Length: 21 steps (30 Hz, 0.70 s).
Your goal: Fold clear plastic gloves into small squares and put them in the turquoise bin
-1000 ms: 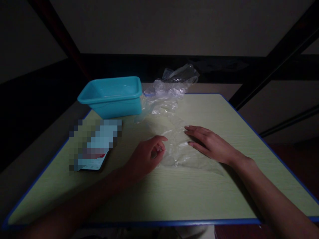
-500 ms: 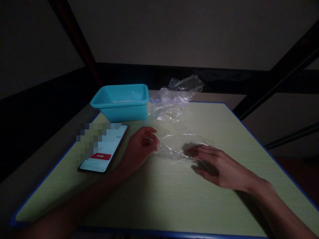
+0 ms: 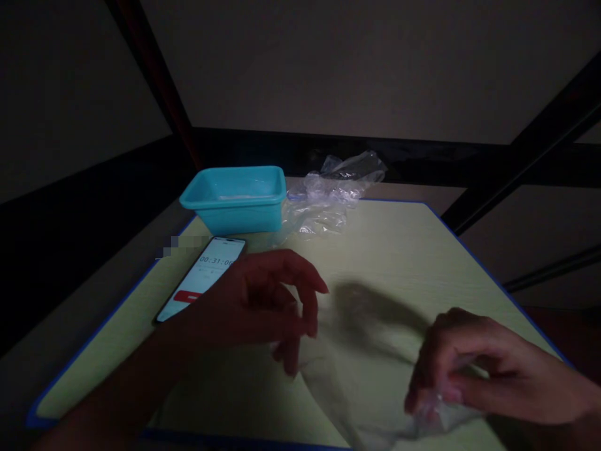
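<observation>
Two bare hands work over the near half of the table (image 3: 404, 244), a pale wood-grain top with blue edging. The right hand (image 3: 474, 369) is closed, fingers and thumb gripping a bunched part of the clear film (image 3: 328, 394). The left hand (image 3: 277, 307) is curled, its fingertips pinched on the film's other end. The film hangs slack between the two, dipping toward the near edge; light is dim and the plastic nearly invisible, so from where I stand I cannot fairly say whether it is a bag or a flat sheet. A dark shadow falls on the tabletop between the hands.

Left of the left hand lies a phone (image 3: 206, 266), face up, screen lit with a timer and a red button, its lower right part covered by that hand. Beyond it, at the far left corner, stands a turquoise tub (image 3: 239, 219). Just beside the tub, a crumpled plastic heap (image 3: 333, 194) reaches past the far edge.
</observation>
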{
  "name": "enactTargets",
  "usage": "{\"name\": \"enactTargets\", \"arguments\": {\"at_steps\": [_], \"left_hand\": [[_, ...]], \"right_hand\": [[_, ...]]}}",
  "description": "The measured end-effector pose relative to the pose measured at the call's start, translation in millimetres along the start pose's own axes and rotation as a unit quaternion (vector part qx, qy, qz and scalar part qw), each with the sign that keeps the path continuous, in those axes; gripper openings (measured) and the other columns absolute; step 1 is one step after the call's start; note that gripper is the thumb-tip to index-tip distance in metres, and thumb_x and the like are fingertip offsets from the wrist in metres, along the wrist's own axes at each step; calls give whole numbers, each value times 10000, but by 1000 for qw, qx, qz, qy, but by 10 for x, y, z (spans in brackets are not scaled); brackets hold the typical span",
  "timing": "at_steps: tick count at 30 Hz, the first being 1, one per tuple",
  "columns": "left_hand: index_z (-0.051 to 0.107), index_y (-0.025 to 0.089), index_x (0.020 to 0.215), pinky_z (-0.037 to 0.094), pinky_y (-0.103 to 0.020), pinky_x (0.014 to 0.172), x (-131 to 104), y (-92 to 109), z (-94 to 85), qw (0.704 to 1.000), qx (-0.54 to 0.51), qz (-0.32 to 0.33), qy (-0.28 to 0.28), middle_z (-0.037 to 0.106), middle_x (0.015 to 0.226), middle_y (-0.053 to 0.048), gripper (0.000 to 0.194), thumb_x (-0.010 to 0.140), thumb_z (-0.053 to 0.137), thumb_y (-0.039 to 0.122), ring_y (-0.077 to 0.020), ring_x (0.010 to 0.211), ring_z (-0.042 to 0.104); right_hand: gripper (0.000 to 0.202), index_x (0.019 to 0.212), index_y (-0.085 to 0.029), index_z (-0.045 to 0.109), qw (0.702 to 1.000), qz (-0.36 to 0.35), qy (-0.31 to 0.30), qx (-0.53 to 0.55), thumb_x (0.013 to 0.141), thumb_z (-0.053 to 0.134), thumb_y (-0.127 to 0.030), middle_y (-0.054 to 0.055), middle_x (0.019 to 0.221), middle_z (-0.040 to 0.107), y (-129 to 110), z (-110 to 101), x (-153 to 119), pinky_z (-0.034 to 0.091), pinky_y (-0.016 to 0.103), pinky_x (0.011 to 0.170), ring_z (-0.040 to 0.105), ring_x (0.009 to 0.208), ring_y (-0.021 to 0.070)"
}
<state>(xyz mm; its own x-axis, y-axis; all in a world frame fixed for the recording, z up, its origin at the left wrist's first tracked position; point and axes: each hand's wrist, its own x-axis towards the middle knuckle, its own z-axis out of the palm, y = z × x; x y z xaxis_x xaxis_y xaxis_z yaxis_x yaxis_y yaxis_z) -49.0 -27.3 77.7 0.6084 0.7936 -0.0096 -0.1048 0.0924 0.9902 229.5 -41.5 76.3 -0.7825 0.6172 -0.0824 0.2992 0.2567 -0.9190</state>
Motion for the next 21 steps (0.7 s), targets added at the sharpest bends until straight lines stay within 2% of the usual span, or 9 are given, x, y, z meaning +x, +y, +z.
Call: {"name": "enactTargets", "arguments": {"at_steps": [2,4,6,8,11,13,15,21], "left_hand": [[588,226,893,398,-140,338,11,131,34,998,-30,48,11,628,632,70,226,685,657,167,-79,362,570],[579,222,867,361,-112,317,73,194,36,990,-56,120,45,616,625,86,225,666,660,160,-50,350,536],[564,196,830,356,-108,321,172,169,-3,982,-48,138,118,615,634,84,216,645,660,140,-27,350,499],[548,174,824,349,-105,338,286,67,-81,972,-4,101,212,612,649,73,223,634,662,143,-21,384,492],[535,150,821,355,-133,333,435,-156,-239,953,98,71,277,602,641,51,262,606,680,187,-49,406,511],[521,148,826,384,-152,348,499,-295,-337,942,148,46,298,596,635,48,267,604,664,189,-66,422,525],[509,147,828,408,-161,373,531,-400,-410,934,171,16,313,581,634,49,258,609,641,178,-76,451,541],[496,159,817,419,-175,382,546,-582,-499,917,233,-8,323,545,603,58,222,617,592,150,-93,470,546]], "right_hand": [[167,719,-246,628,997,8,14,80,820,582,-370,44,674,721,-65,-15,-2,545,228,534,683,597,154],[163,734,-228,611,989,4,42,145,807,608,-374,41,646,713,-65,-57,27,534,200,497,675,554,137],[133,763,-207,601,980,-5,61,190,805,626,-331,22,643,709,10,-115,84,519,167,488,668,538,108],[135,763,-190,595,973,12,78,216,782,653,-311,8,643,703,145,-175,157,502,155,464,655,519,94],[188,732,-175,583,960,99,162,204,707,715,-308,18,668,697,383,-244,255,461,169,410,622,481,90],[229,718,-168,578,953,145,192,182,657,743,-315,30,699,697,515,-271,294,471,199,442,624,508,100],[257,721,-162,570,951,171,196,170,634,746,-328,45,736,702,607,-290,308,486,231,485,631,536,112],[243,777,-158,555,957,175,184,140,664,689,-325,73,779,702,727,-341,277,508,282,560,641,595,133]]}}
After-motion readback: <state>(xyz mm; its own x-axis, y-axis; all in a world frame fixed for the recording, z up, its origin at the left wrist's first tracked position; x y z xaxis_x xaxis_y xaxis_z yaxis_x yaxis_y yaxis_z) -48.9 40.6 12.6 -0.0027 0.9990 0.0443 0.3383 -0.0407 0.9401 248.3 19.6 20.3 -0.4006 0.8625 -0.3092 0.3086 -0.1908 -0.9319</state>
